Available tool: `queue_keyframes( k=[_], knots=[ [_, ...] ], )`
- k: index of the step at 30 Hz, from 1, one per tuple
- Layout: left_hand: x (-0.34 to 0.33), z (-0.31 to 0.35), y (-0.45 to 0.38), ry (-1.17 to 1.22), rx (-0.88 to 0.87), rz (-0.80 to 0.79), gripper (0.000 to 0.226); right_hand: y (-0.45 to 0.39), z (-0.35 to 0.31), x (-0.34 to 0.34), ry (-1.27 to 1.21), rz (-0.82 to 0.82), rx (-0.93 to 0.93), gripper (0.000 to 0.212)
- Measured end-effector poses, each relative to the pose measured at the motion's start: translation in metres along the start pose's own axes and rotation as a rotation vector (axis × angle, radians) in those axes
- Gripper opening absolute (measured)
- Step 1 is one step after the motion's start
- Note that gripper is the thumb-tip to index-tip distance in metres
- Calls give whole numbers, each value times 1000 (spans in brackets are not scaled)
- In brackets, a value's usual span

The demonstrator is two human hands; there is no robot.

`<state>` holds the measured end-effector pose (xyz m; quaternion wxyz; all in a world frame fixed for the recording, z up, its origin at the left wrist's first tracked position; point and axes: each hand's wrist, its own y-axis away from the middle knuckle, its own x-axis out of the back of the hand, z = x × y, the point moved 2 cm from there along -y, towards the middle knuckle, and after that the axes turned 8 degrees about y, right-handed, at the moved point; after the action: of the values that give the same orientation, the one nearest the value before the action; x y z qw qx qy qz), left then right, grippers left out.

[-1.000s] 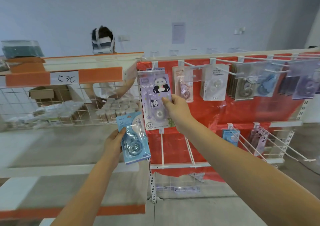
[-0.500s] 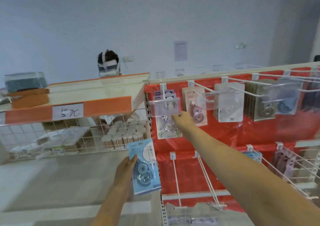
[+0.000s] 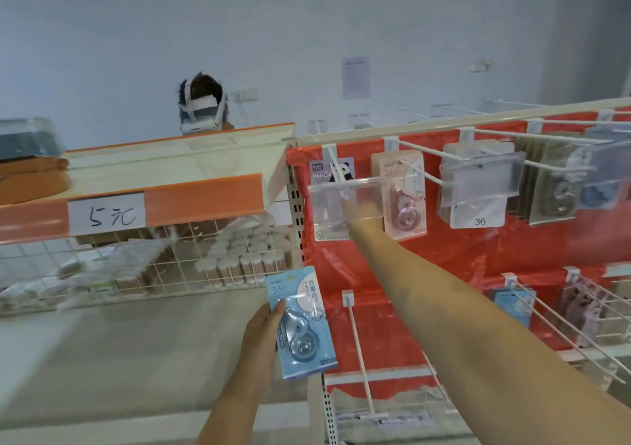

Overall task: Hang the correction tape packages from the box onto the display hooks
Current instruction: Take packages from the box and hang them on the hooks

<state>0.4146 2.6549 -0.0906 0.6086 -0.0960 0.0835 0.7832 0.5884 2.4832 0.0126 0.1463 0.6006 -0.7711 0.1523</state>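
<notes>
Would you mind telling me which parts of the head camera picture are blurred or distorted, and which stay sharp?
Head view: the right hand is smeared by motion behind the clear plastic label holder; the left hand and its light blue correction tape package are fairly sharp; the wide lens bows the cream top rail; lighting is soft and even.

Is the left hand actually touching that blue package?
Touching. The head view shows the left hand gripping the blue correction tape package along its left edge, thumb lying over the front.
</notes>
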Motion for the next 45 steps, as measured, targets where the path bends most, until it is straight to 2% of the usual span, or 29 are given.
queue_keyframes(
  k=[4,7,11,15,18,24,30,38,42,45],
  knots=[
    [-14,-9,-4,-27,52,-7,29,40,26,14,188,-31,92,42],
    [-33,-11,-2,-19,46,-11,22,53,62,32,400,-111,107,34],
    [-78,-19,15,-34,56,-79,19,64,111,91,699,-226,184,28],
    [-128,-26,33,-84,53,-96,17,66,139,169,851,-189,201,26],
    [-171,-29,55,-112,42,-154,18,68,154,233,897,-96,220,26],
    [-269,-30,115,-139,11,-233,9,90,180,344,961,-16,193,26],
    [-335,-65,174,-177,10,-304,7,125,230,415,953,-32,143,29],
    [-349,-170,223,-230,237,-290,7,158,327,428,939,-184,89,22],
    [-353,-205,221,-252,359,-291,6,158,368,419,958,-244,46,27],
    [-362,-226,205,-302,401,-309,17,149,390,412,979,-265,22,26]
  ],
)
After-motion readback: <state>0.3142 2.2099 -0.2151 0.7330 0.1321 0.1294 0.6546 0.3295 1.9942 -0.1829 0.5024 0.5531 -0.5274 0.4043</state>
